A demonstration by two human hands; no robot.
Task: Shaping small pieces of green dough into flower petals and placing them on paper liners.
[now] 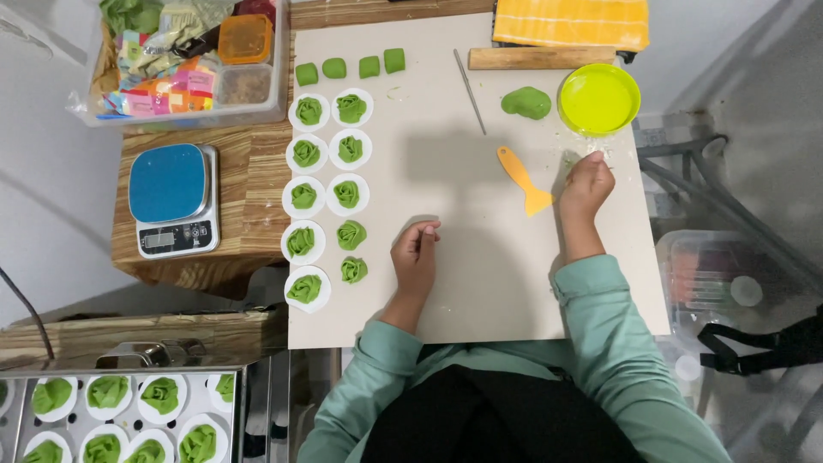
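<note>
Right hand [586,184]: fingers curled shut, fingertips pinched on a small bit of green dough at the right edge of the pale rectangular work mat [480,283]; the bit is too small to make out clearly. Left hand [416,257]: loosely curled, holds nothing, rests on the mat near its front edge.

Orange plastic scraper [523,178] lies flat just left of the right hand. Lump of green dough [526,103] sits near the mat's back right corner, beside a round lime-green plastic dish [599,99]; dish looks empty.

Thin metal stick [470,90] lies near the back edge. Two columns of pleated green dough pieces on round white papers [326,176] run along the left edge; four plain green dough cubes [350,66] sit at the back left corner.

Off the mat, left: blue-topped digital scale [174,199] on wood; clear plastic bin [184,60] holds colourful packets and an orange-lidded tub. Metal tray [129,416] at lower left holds more pleated pieces.
</note>
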